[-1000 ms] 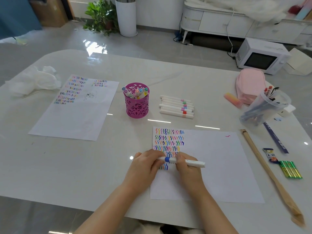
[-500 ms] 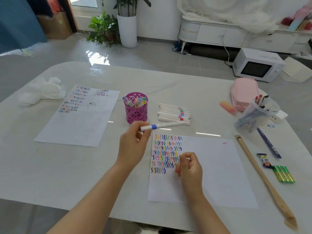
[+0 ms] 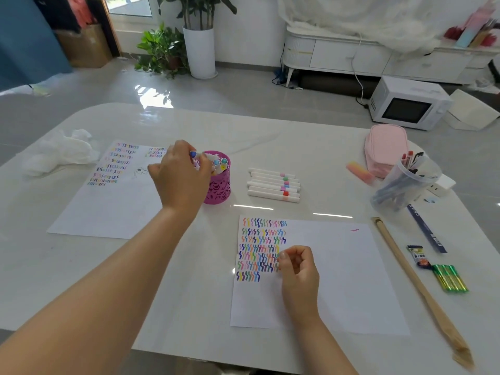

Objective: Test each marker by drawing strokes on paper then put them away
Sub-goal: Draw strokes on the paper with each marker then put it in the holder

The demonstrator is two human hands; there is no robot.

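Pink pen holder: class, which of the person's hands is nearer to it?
Left. The left hand is at the pink pen holder, gripping a blue-capped marker over its rim; the right hand rests curled on the near paper, apart from the holder.

Bright daylight from the window (image 3: 130,5) glares off the floor (image 3: 154,97) and streaks the glossy bench (image 3: 297,147), shadows are soft, the edges bow with wide-angle distortion, and the left hand (image 3: 178,177) looks slightly blurred.
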